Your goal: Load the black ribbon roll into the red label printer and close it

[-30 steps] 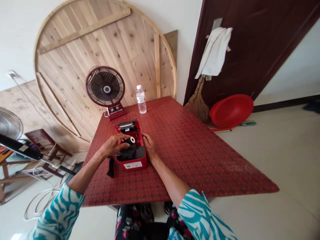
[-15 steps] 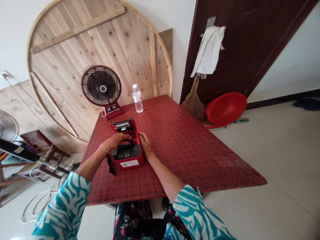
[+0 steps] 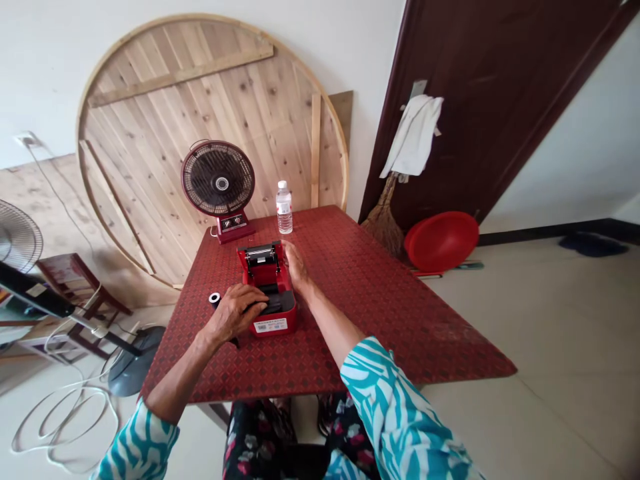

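A red and black label printer (image 3: 291, 317) stands on the table with its lid (image 3: 262, 256) raised. My left hand (image 3: 236, 310) reaches over its front left edge, fingers bent and apart at the black front part. I cannot make out anything held in these fingers. My right hand (image 3: 296, 267) lies along the printer's right side, fingers stretched up against the raised lid's edge. Left of the printer is a small black roll with a white core (image 3: 215, 298), partly covered by my left hand. Below that hand shows the end of a black strip (image 3: 235, 342).
The table (image 3: 380, 320) has a red patterned cover. At its far side stand a small fan (image 3: 219, 180) and a water bottle (image 3: 284, 208). A round wooden tabletop (image 3: 170, 133) leans on the wall. A red basin (image 3: 443, 240) and a broom (image 3: 384, 220) are by the door.
My left hand has drawn back from inside the printer to its front left edge. My right hand has moved up the side to the lid. The view has shifted, and the roll now shows.
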Motion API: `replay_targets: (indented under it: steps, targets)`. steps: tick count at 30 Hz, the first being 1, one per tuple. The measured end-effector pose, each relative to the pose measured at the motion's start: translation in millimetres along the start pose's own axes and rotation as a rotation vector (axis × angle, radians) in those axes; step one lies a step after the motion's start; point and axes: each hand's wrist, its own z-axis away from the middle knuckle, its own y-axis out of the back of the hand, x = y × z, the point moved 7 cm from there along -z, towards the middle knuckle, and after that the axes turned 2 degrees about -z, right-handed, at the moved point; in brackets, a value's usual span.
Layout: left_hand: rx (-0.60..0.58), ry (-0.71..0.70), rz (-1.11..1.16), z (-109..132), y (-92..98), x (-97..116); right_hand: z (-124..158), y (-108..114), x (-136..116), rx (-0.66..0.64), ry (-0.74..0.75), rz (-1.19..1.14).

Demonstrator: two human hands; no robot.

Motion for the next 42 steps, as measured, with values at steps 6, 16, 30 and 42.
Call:
replay_targets:
  steps: [6,16,30,42]
  targets:
    - [0.152,-0.020,-0.134,8.2,11.1,1.0,27.6,9.1,-20.5,-0.045,0.147,0.237]
    - [0.090,0.170,-0.250,17.4,7.9,-30.9,65.0,18.2,-14.9,0.000,0.146,0.216]
    - [0.136,0.265,0.077,33.5,3.1,-42.9,69.4,20.7,-7.2,0.014,0.123,0.149]
    - [0.131,0.806,0.733,50.6,-15.4,-60.2,62.8,31.3,39.9,0.101,-0.192,-0.044]
